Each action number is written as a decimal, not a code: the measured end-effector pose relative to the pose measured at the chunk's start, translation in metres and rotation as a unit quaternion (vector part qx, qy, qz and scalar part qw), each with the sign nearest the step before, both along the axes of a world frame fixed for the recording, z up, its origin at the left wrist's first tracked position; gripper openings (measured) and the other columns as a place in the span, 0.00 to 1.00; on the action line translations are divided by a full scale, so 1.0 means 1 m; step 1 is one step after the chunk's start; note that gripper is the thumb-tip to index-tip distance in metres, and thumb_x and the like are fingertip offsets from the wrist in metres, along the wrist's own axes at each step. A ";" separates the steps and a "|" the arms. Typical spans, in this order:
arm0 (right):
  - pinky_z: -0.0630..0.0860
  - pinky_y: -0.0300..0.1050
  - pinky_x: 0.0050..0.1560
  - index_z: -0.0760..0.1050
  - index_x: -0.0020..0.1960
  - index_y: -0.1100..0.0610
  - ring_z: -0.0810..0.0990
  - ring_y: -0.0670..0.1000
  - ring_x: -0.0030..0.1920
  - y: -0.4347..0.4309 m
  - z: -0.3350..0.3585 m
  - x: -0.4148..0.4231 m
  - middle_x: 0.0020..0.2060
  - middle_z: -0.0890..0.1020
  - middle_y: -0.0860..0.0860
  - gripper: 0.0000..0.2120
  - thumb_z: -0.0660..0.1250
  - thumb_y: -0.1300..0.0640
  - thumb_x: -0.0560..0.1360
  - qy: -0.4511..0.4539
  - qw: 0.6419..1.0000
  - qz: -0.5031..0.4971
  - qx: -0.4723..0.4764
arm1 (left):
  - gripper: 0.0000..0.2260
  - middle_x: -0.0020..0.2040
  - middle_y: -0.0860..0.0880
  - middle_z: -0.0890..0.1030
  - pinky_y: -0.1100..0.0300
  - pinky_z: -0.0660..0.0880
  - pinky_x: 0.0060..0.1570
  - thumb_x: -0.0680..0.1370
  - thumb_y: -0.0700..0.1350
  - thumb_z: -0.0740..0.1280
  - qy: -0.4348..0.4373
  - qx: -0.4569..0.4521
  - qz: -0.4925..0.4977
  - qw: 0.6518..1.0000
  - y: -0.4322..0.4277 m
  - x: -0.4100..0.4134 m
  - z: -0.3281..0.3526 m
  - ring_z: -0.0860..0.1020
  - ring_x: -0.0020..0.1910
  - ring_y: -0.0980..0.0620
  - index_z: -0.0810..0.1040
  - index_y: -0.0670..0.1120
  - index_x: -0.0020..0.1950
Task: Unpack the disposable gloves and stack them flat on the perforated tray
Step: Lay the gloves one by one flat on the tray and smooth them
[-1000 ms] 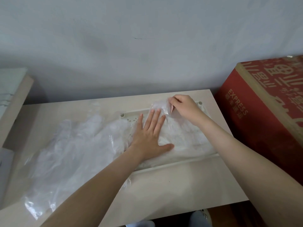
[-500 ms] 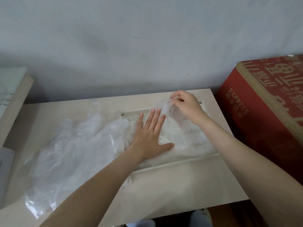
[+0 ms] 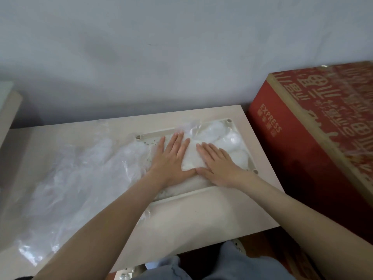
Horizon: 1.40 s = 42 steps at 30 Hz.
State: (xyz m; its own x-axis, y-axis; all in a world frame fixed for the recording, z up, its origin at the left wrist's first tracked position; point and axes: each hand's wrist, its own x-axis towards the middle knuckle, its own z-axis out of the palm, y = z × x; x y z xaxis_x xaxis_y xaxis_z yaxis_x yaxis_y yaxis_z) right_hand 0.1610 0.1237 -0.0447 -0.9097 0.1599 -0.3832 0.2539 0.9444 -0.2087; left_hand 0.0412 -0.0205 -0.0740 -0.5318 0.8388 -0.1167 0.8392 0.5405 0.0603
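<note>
A cream perforated tray (image 3: pixel 201 191) lies on the right half of the pale table. Thin clear disposable gloves (image 3: pixel 226 140) are stacked on it. My left hand (image 3: pixel 173 158) presses flat on the stack, palm down, fingers spread. My right hand (image 3: pixel 218 164) presses flat just beside it, thumbs nearly touching. A white patch of glove (image 3: pixel 191 161) shows between the two hands. More loose clear gloves and their plastic bag (image 3: pixel 76 178) lie spread over the table's left half, reaching the tray's left edge.
A large red cardboard box (image 3: pixel 314 150) stands right against the table's right side. A grey wall runs behind the table (image 3: pixel 201 221). Another pale surface (image 3: pixel 8 110) sits at far left. My knees show below the table's front edge.
My right hand let go of the glove's far edge it was pinching and came down flat beside my left hand. My left hand stayed pressed on the stack.
</note>
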 end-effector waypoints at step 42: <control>0.68 0.34 0.50 0.80 0.46 0.52 0.72 0.41 0.43 0.039 0.054 0.052 0.43 0.80 0.44 0.05 0.67 0.60 0.77 0.188 0.940 -0.090 -0.272 | 0.34 0.78 0.53 0.38 0.55 0.31 0.73 0.74 0.70 0.38 -0.144 -0.022 -0.180 0.973 0.003 0.018 0.011 0.34 0.75 0.58 0.43 0.58 0.78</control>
